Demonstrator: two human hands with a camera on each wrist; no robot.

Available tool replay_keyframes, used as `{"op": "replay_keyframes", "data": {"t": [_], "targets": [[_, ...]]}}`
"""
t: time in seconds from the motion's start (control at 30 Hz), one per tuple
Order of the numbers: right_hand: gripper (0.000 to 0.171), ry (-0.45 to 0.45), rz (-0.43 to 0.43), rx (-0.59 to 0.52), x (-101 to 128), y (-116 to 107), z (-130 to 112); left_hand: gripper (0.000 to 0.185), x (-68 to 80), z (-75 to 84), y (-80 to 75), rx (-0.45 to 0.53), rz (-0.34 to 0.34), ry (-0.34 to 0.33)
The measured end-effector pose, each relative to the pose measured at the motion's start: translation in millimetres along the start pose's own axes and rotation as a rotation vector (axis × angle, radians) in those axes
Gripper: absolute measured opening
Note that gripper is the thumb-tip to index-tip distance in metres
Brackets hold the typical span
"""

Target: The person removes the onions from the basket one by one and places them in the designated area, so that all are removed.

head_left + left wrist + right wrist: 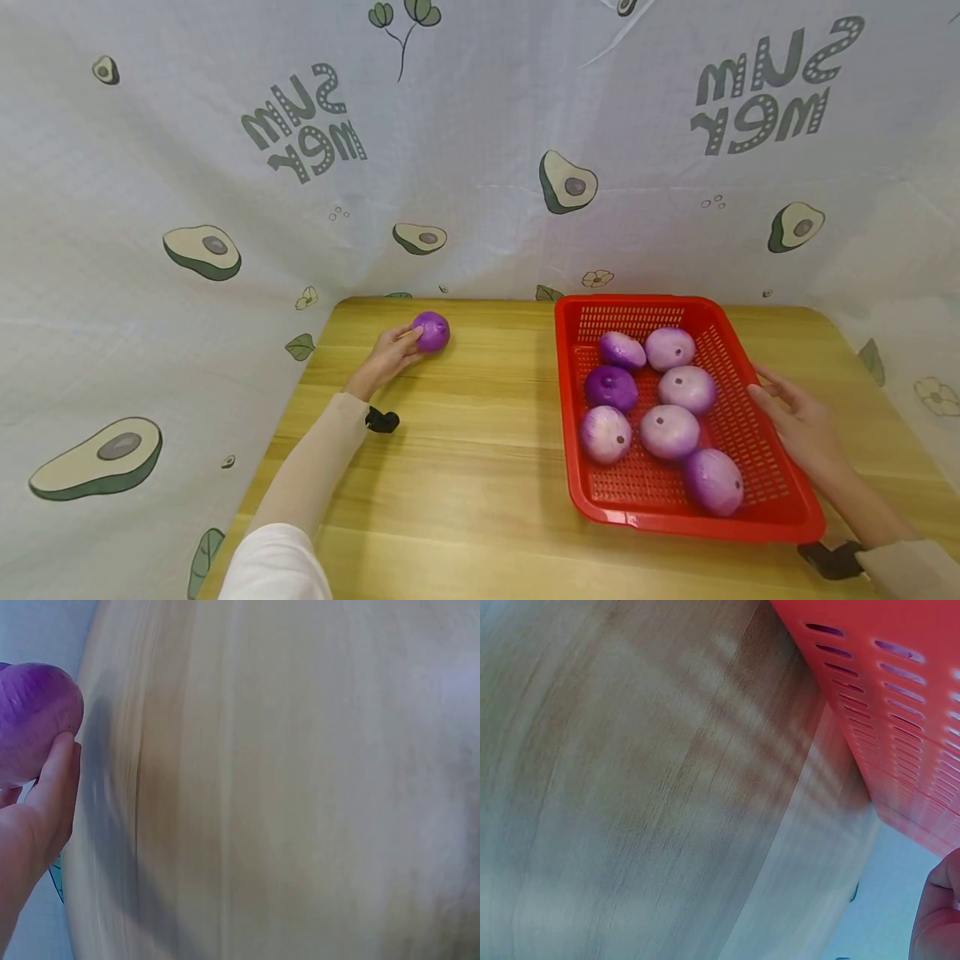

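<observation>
Onions are the only produce here, eight in all. One purple onion (431, 331) sits at the far left part of the wooden surface (465, 467), well apart from the red basket (780, 508). The left hand (390, 357) grips it from the near side, fingers (56, 776) curled against its skin; the left wrist view shows the onion (34, 720) pressed against the thumb and the hand (34, 825) just beside the edge of the surface (300, 787). The onion is nearly round, so its long axis is hard to judge, and its stem end cannot be made out from the head view.

Seven more onions lie inside the basket: a pale one (622, 350) and another pale one (670, 347) at the far end, a dark purple one (611, 387) and a light one (687, 388) in the middle, two pale ones (605, 434) (669, 432) nearer, and one (713, 481) closest to the near rim. Several show a small dark root spot turned up or toward the right.

The right hand (798, 417) rests against the right rim of the basket with fingers relaxed and nearly straight, gripping nothing. In the right wrist view the slotted basket wall (900, 727) stands above the surface (645, 795), with only a bit of the hand (937, 915) visible at the corner.

An avocado-print cloth (225, 183) hangs behind and beside the surface.
</observation>
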State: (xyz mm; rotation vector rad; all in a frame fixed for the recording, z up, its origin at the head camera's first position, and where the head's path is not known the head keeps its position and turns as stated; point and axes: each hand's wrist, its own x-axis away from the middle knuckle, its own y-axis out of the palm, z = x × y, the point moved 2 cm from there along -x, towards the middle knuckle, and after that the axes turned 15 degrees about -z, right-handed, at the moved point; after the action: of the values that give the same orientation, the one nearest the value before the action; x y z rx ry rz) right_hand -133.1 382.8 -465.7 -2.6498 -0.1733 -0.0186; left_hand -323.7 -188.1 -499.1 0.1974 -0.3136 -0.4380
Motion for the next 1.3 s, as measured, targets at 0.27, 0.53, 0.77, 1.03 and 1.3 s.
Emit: {"op": "replay_keyframes", "data": {"t": [0.27,0.53,0.77,1.03,1.3], "targets": [[0.054,-0.008,-0.003,-0.009,-0.2,-0.2,0.6,0.063,-1.0,-3.0,-6.0,-0.015,0.034,-0.02],[0.053,-0.013,0.001,-0.046,-3.3,-1.4,5.0,0.06,1.0,-1.4,-10.4,-0.02,0.08,-0.019],[0.053,-0.018,-0.011,-0.049,-3.8,-2.0,6.4,0.055,2.4,-0.1,-15.8,-0.037,0.12,-0.026],[0.054,-0.016,-0.017,-0.044,-2.6,-2.7,4.8,0.054,4.5,2.9,-18.0,-0.077,0.137,-0.031],[0.054,-0.013,-0.013,-0.035,-2.1,-2.3,3.7,0.057,11.6,4.8,-23.5,-0.134,0.13,-0.019]]}}
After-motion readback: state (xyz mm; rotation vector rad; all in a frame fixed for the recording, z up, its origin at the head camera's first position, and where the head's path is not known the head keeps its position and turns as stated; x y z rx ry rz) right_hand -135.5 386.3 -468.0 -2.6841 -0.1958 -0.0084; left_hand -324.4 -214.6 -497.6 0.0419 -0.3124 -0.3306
